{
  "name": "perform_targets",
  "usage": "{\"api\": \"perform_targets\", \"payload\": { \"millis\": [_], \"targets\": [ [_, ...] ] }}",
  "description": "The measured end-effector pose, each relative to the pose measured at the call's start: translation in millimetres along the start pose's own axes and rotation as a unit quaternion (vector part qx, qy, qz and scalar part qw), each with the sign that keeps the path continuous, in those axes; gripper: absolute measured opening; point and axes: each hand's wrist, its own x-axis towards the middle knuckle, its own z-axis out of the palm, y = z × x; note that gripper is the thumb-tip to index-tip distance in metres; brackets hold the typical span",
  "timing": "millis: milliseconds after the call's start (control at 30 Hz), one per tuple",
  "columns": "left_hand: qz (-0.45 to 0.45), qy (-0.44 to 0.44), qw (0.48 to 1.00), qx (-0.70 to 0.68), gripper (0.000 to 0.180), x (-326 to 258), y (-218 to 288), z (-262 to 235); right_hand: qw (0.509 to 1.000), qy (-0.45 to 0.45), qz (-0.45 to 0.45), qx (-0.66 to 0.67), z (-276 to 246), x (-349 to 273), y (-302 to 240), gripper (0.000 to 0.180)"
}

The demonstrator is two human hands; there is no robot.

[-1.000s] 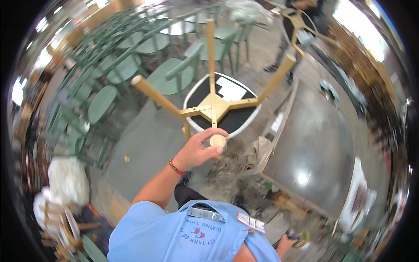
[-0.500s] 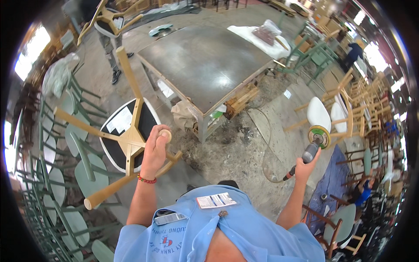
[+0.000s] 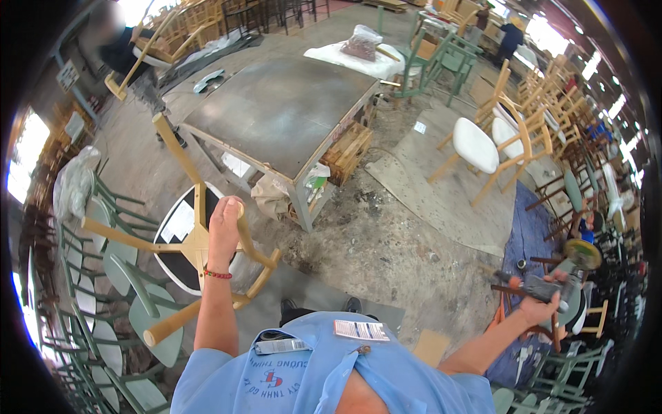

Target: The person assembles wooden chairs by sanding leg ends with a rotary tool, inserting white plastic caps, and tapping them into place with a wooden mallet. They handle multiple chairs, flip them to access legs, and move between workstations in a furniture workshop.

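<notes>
An upturned pale wooden chair is on my left, legs pointing up and the dark underside of its white-edged seat showing. My left hand is closed around the end of one of its legs. Out to the far right, my right hand grips a grey disc sander by its body. The sander's round yellowish-green disc faces away from me, well apart from the chair. Motion blurs the tool and the right fingers a little.
A metal-topped table stands ahead. Green chairs crowd the left side. White-seated wooden chairs stand at right, beyond a blue sheet on the floor. A person at far left handles another chair frame.
My right hand has swung outward to the right and closer to me with the disc sander. My left hand keeps its hold on the chair leg. The whole view has shifted.
</notes>
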Motion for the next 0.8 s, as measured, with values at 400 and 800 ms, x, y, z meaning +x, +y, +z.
{"api": "perform_targets", "payload": {
  "millis": [400, 800],
  "targets": [
    [0.287, 0.025, 0.954, 0.080, 0.028, -23.1, 36.2, -14.7, 0.937, -0.114, -0.157, 0.291, -64.1, -25.4, -250.5, 0.106],
    [0.190, -0.688, 0.690, -0.120, 0.055, -260.3, 172.2, 227.1, 0.831, -0.238, 0.223, 0.450, -65.0, -80.8, -90.1, 0.072]
  ]
}}
